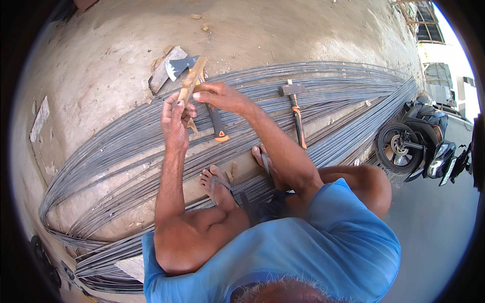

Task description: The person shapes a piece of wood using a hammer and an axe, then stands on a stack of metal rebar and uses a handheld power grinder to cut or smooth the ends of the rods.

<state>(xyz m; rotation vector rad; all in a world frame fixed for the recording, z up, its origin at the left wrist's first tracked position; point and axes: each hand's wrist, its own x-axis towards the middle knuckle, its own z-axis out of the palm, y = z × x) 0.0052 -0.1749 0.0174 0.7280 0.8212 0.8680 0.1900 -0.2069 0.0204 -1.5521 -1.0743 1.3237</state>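
My left hand point(177, 113) is closed around the lower part of a narrow, pale piece of wood point(194, 76), which points up and away. The fingers of my right hand point(222, 97) are curled in, their tips at the wood's right edge. Below my left hand a thin wood sliver point(192, 126) shows; whether it is part of the same piece I cannot tell. Behind the wood lies an axe point(217, 123) with a black and orange handle, its head by a short grey board point(166, 69). To the right, a hammer point(297, 113) with a black and orange handle lies on the metal rods.
Long bundles of bent grey metal rods point(121, 132) run across the concrete ground, under and around my sandalled feet point(217, 184). Small wood chips point(196, 16) are scattered about. A parked motorcycle point(422, 136) stands at the right. Another board scrap point(40, 118) lies far left.
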